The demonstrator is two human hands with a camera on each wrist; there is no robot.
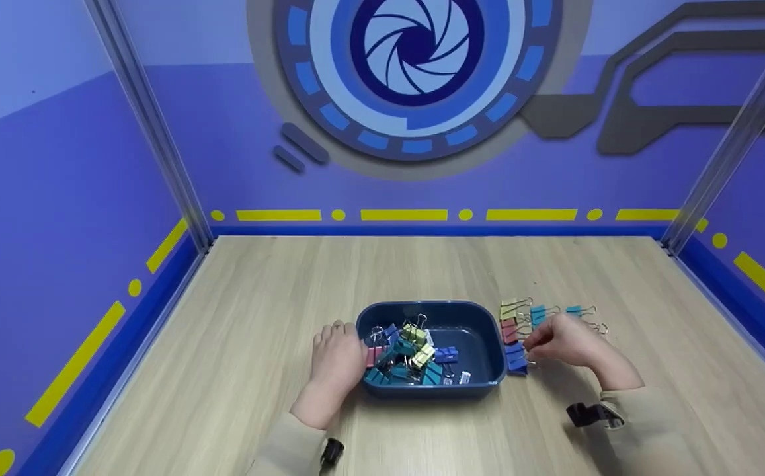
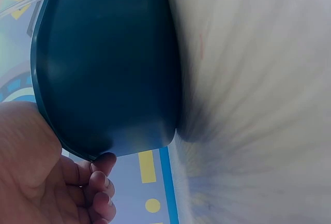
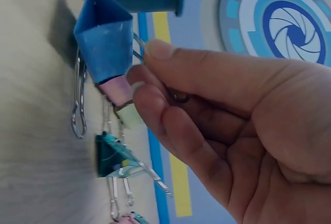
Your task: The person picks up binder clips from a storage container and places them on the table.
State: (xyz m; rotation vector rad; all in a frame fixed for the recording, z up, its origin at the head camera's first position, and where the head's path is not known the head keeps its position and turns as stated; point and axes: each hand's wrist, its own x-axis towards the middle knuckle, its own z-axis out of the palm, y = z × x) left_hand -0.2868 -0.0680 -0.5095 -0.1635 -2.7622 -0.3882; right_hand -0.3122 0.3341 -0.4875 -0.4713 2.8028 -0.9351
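Note:
My left hand (image 1: 338, 357) holds the left rim of a dark blue plastic bin (image 1: 432, 391), its fingertips against the outer wall in the left wrist view. A jumble of binder clips (image 1: 415, 337) in teal, yellow, blue and red fills the bin's left side. Beyond the right rim, my right hand (image 1: 570, 340) pinches a wire handle of a blue binder clip (image 3: 106, 38) between thumb and index finger. That clip stands at the near end of a column, with a red clip (image 1: 509, 332) and a yellow clip (image 1: 509, 309) behind it.
Two teal clips, one nearer (image 1: 538, 314) and one farther right (image 1: 574, 310), lie right of the column; a further clip's wire handle (image 1: 602, 328) shows past my right hand. The wooden table (image 1: 256, 284) is bounded by blue panels at the back and sides.

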